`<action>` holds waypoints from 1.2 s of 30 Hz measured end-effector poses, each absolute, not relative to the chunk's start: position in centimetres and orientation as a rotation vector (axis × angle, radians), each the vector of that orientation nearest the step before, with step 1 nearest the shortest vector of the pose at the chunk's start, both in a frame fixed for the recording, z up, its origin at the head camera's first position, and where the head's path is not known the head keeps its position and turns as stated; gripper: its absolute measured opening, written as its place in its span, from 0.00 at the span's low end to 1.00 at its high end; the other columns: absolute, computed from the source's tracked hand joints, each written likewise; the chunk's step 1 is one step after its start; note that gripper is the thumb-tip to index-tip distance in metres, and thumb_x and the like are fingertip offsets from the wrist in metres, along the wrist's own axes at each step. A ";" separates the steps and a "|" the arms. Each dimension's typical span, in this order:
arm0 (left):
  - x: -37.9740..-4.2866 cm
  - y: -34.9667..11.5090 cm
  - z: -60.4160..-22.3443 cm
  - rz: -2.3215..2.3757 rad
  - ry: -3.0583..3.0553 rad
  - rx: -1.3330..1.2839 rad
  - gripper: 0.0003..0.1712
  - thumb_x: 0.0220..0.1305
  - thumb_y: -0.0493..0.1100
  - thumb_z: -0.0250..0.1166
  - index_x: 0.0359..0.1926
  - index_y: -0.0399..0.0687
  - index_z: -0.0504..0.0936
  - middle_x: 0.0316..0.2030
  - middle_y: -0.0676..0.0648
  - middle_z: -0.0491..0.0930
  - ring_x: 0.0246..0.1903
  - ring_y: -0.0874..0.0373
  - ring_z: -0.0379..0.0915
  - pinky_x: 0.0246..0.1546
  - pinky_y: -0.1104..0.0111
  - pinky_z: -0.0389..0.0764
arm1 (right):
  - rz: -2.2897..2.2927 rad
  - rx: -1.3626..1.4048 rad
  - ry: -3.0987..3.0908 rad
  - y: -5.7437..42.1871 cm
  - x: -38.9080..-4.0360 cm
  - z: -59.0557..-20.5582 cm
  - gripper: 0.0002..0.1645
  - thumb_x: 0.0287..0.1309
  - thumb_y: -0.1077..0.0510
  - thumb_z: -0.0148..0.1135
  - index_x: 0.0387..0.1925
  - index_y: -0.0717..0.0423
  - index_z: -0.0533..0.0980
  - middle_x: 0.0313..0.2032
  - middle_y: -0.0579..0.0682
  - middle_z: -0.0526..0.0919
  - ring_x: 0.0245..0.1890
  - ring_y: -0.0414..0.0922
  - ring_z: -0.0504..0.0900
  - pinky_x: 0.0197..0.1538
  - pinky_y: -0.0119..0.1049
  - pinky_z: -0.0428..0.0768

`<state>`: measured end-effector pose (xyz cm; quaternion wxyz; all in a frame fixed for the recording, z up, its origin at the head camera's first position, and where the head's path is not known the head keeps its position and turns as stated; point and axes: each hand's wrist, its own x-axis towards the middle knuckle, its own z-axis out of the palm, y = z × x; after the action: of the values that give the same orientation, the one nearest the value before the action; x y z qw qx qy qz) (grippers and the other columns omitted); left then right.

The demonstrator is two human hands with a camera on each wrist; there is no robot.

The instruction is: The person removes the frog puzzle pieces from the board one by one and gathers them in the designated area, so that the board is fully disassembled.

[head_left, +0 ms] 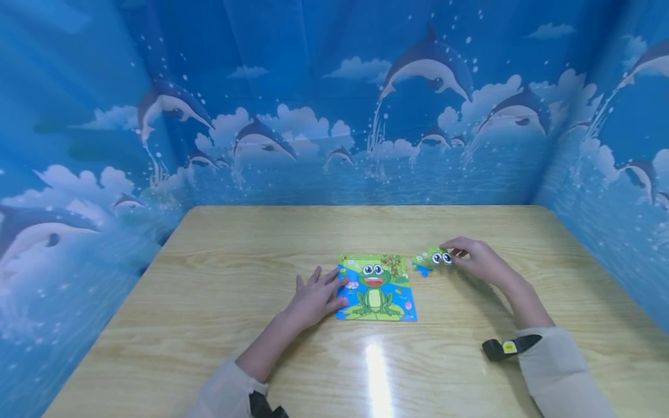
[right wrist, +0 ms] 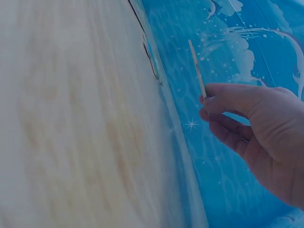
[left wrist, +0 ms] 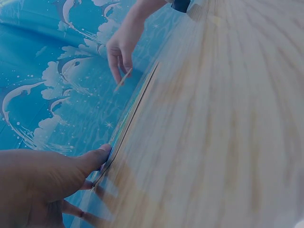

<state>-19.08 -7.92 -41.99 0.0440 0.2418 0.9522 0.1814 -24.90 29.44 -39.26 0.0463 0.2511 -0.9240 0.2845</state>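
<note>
A square frog picture board (head_left: 374,296) lies flat on the table. At its left edge my left hand (head_left: 315,297) rests with fingers spread, the fingertips and thumb touching the border; in the left wrist view the thumb of the left hand (left wrist: 52,178) lies along that edge. Past the board's upper right side, my right hand (head_left: 477,261) pinches a thin puzzle piece (head_left: 442,256) printed with frog eyes. Seen edge-on in the right wrist view, this puzzle piece (right wrist: 197,66) is raised off the table between thumb and fingers of the right hand (right wrist: 261,123). A blue and green puzzle piece (head_left: 421,267) lies beside the board.
The wood-grain table (head_left: 251,249) is backed and flanked by a blue dolphin-print curtain (head_left: 324,116). A black strap (head_left: 509,347) sits at the right wrist, another black strap (head_left: 263,406) at the left. Light glares on the table (head_left: 377,377) in front of the board.
</note>
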 end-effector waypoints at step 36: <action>-19.2 -7.9 -42.2 0.548 2.910 0.751 0.31 0.63 0.61 0.52 0.65 0.57 0.66 0.67 0.46 0.53 0.65 0.36 0.40 0.54 0.32 0.38 | 0.803 0.670 -2.909 31.6 -25.6 -41.8 0.18 0.52 0.74 0.57 0.47 0.71 0.75 0.46 0.67 0.76 0.49 0.64 0.72 0.49 0.56 0.72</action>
<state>-19.16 -7.94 -42.15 0.0432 0.2457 0.9517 0.1792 -25.63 31.58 -41.82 0.0252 0.2168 -0.9407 0.2597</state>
